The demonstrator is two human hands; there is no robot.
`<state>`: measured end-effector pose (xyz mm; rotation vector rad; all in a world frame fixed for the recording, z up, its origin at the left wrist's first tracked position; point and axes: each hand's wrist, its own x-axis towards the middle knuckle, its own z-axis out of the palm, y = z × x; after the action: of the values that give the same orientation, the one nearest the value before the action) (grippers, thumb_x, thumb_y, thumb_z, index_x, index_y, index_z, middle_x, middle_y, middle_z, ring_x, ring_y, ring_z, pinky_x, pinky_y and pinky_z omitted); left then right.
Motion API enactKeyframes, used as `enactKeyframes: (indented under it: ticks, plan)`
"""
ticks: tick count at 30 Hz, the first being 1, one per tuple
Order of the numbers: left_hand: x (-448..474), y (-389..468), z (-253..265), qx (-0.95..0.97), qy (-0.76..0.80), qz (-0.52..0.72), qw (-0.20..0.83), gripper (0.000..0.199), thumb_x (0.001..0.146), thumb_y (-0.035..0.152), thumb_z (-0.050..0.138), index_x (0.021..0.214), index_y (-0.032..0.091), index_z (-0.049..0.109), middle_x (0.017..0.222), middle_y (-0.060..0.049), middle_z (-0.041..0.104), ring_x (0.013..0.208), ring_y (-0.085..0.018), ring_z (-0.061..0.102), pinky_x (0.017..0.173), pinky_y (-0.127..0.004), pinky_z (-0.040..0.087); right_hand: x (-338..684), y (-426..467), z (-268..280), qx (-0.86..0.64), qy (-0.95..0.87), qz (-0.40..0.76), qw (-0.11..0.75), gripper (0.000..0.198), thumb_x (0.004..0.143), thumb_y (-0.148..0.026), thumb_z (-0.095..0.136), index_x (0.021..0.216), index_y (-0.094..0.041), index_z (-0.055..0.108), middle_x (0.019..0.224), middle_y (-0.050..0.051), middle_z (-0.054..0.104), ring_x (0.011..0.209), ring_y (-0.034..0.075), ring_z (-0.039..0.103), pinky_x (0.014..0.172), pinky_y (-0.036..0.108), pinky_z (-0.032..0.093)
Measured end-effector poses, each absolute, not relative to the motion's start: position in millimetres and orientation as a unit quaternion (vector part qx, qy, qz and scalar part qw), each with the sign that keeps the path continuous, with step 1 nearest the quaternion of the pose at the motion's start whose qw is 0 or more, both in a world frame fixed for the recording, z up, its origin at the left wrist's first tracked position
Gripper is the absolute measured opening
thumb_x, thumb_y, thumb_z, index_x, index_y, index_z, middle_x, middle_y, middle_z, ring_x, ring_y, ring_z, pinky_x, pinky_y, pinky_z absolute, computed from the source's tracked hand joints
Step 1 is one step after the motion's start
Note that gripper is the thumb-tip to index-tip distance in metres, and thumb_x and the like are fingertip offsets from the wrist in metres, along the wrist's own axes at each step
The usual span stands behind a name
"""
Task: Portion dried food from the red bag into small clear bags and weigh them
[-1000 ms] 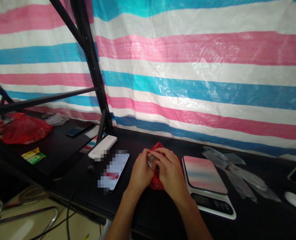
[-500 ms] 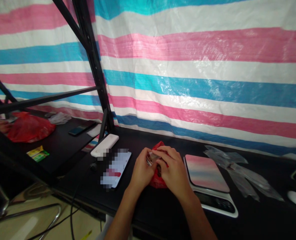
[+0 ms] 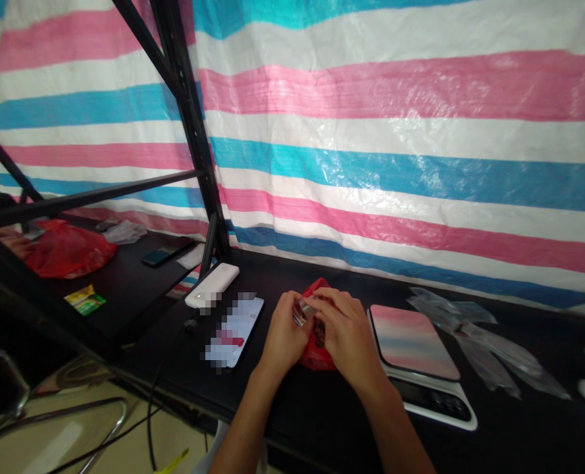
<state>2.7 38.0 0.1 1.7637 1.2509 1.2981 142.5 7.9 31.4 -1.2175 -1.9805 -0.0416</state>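
My left hand (image 3: 285, 336) and my right hand (image 3: 349, 332) meet over a red plastic bag (image 3: 316, 359) on the black table. Both hands have closed, curled fingers around a small, shiny clear plastic bag (image 3: 302, 311). Just below it, dark brown pieces (image 3: 320, 333) show between my hands in the red bag's opening; their kind is too small to tell. My fingers hide much of both bags. Right of my right hand lies a kitchen scale (image 3: 415, 345) with a pinkish, reflective top.
Several flat clear plastic bags (image 3: 489, 349) lie beyond the scale. To the left are a phone (image 3: 245, 329) and a white power bank (image 3: 213, 284). A black metal frame (image 3: 193, 131) stands between this table and a neighbouring one holding another red bag (image 3: 72, 250).
The view has shifted slightly, so most things sit a little further right. My hands remain over the red bag, with small finger movements; somewhat more of the brown pieces shows.
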Motion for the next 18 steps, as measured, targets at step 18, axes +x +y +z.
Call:
enactKeyframes:
  ticks: [18]
  plan:
    - [0.1, 40.5, 1.7, 0.645, 0.507, 0.533, 0.209, 0.02, 0.081, 0.01, 0.063, 0.094, 0.021, 0.052, 0.097, -0.003, 0.052, 0.09, -0.018, 0.055, 0.084, -0.033, 0.048, 155.8, 16.3, 15.7, -0.612, -0.7, -0.004, 0.367, 0.032, 0.088, -0.015, 0.062, 0.118, -0.021, 0.07, 0.112, 0.009, 0.07, 0.103, 0.029, 0.061, 0.088, 0.045, 0.043]
